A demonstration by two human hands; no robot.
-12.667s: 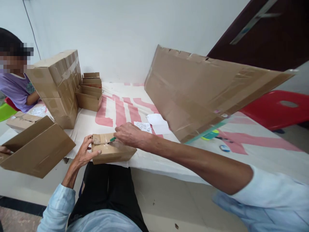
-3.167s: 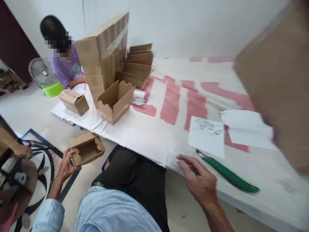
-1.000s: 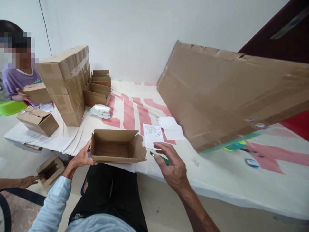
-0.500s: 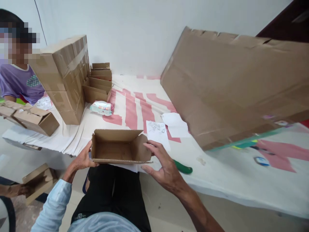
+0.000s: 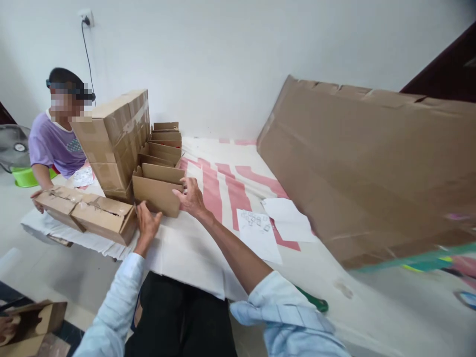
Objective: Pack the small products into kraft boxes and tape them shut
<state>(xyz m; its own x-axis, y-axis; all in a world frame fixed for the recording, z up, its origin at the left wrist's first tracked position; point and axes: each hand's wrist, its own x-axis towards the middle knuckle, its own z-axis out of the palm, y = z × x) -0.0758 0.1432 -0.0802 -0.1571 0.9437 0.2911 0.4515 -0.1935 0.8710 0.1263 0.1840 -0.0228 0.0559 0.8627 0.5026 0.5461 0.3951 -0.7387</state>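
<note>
An open-topped cardboard box stands on the table at the near end of a row of similar open boxes. My right hand grips its right end, thumb against the front face and fingers at the right edge. By its lower left corner is my left hand, thumb and fingers apart, holding nothing. Those left fingers come close to the end of a closed cardboard box; whether they touch it I cannot tell.
Taped cartons are stacked at the left. Behind them sits a person in a purple shirt. A large cardboard sheet leans at the right. Drawn-on paper and a green-handled tool lie on the table. Another person's hand is inside a box.
The open box has moved from above my lap to the row's near end. My left hand has come off it, while the right stays at its right end. My view has shifted left.
</note>
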